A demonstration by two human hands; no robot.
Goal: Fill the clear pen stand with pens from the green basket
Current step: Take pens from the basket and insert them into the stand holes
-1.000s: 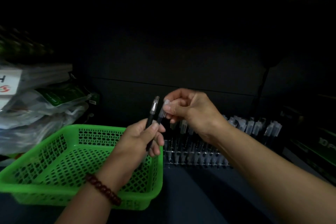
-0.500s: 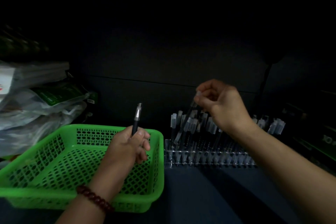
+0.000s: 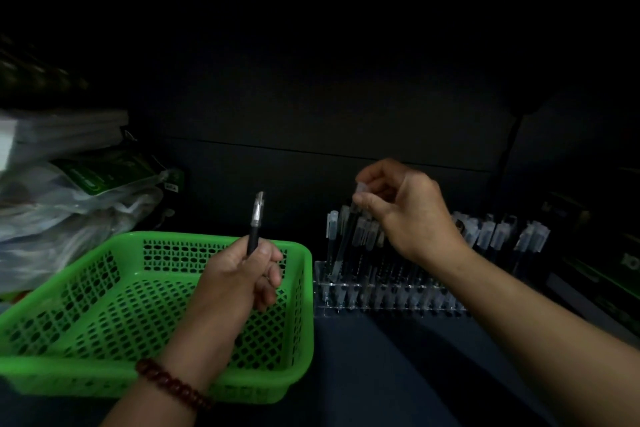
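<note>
While the left hand (image 3: 239, 274) still holds one black pen (image 3: 255, 222) upright above the green basket (image 3: 69, 371), with its fingers curled round the lower part, the right hand (image 3: 408, 215) has moved away from it. One second ago both hands were close together with two pens between them. Now they are well apart, and the right hand is over the left end of the clear stand (image 3: 391, 308). Its thumb and fingertips pinch the clear cap of a second pen (image 3: 348, 236), which leans with its lower end down at the stand; I cannot tell if it sits in a slot. Many capped pens (image 3: 498, 236) stand in rows there. The stand is just beside the right side of the basket, on a dark blue surface (image 3: 398, 374). A bracelet (image 3: 173, 383) of dark beads is on the left wrist. At the left, plastic bags (image 3: 69, 215) are piled behind the basket. The wall (image 3: 329, 114) behind is dark and the room is dim.
</note>
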